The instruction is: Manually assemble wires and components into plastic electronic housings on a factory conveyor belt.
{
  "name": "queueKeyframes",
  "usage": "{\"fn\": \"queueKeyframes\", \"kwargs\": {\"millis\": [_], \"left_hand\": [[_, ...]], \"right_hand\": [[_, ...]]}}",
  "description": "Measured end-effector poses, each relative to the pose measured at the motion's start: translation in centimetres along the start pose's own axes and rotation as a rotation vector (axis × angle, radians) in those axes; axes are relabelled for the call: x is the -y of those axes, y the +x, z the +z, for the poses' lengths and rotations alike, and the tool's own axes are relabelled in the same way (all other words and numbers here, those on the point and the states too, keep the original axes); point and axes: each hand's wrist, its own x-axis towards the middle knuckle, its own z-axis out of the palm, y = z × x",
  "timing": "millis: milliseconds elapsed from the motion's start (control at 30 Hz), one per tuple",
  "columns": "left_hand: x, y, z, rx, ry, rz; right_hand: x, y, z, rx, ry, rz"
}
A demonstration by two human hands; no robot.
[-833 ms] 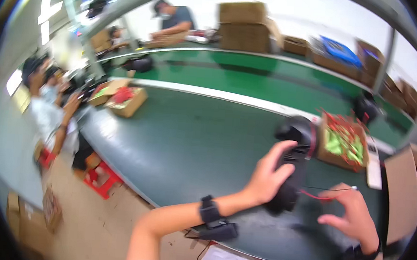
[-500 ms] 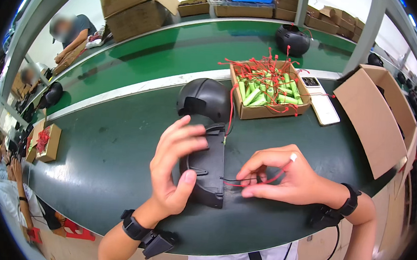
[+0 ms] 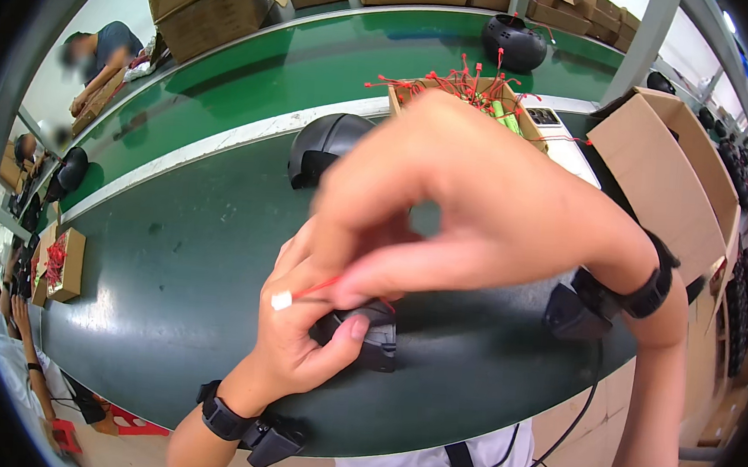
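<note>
My left hand (image 3: 289, 336) is curled around the left side of a curved black plastic shell piece (image 3: 381, 348), its thumb lying over the edge. Above it, my right hand (image 3: 454, 200) reaches across and pinches a red wire (image 3: 318, 288) between thumb and finger. The wire ends in a small white connector (image 3: 281, 300), which hangs over the back of my left hand. Motion blurs the right fingers, and they hide the upper part of the shell piece. Just beyond stands a rounded black housing (image 3: 315, 147), partly covered by my right hand.
A cardboard box of green battery cells with red leads (image 3: 508, 113) stands behind my right hand. Beside it lies a white phone-like device (image 3: 570, 156). An open carton (image 3: 664, 176) is at the right, a small box of red parts (image 3: 66, 264) at the left. Other people sit at the left.
My right hand has swung up and left with the wire, now crossing over the shell piece and my left hand. My left fingers have come down onto the shell piece.
</note>
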Motion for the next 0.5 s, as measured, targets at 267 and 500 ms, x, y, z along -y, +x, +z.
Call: {"fn": "queueKeyframes", "kwargs": {"millis": [267, 500], "left_hand": [[0.6, -2.2, 1.5, -0.021, -0.117, -0.112], [0.2, 0.4, 1.0, -0.074, -0.014, 0.14]], "right_hand": [[0.1, 2.8, 3.3, 0.025, 0.019, -0.012], [-3.3, -0.6, 0.9, -0.225, -0.173, 0.066]]}}
